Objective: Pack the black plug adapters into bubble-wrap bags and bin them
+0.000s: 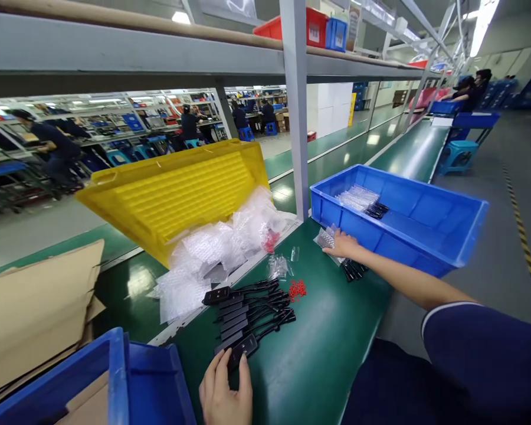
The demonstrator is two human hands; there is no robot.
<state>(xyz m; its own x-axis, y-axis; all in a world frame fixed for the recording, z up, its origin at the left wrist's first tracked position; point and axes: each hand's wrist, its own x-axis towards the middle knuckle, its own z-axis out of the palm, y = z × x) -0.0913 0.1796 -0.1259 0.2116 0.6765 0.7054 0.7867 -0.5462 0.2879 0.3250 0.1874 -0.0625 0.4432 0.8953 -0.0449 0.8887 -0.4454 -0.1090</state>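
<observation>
Green bench surface [327, 348] carries a slanting device row [232, 317], black bodies side by side, with their cables toward the right. At the near end of this row, the left hand [226, 389] grips the nearest black device [244, 349] by its body, thumb and fingers on opposite sides. Such a hold seems good, because the cables are crowded and pulling on one could drag its neighbours. Just beside the row's cable ends lie small red pieces [297, 290]; it is better to pass above them, so they do not scatter. Well to the right of the row, the right hand [345, 244] has bent fingers on a bubble-wrap pack [324, 238]; whether it pinches or only presses, I cannot tell. Light pressure would be wise, keeping the black cable ends [354, 270] straight. Farther from the row, behind that pack, stands a blue bin [393, 248].
</observation>
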